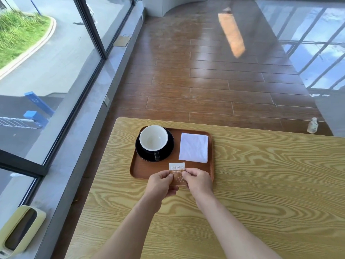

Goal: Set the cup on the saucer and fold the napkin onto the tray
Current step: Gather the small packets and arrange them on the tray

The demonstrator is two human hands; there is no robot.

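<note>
Both named steps look finished — the cup (153, 137) sits on the saucer (168, 146), the folded napkin (193, 147) lies on the tray (210, 165) — while both hands (180, 181) pinch a sugar packet (177, 171) at its near edge.

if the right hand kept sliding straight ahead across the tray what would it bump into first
Most likely the folded napkin, which lies on the tray just beyond the right hand. The hand's exact heading is hard to judge; the sugar packet it pinches would arrive first.

Left hand (162, 184), right hand (197, 181) side by side, fingertips pinched, forearms extended.
</note>
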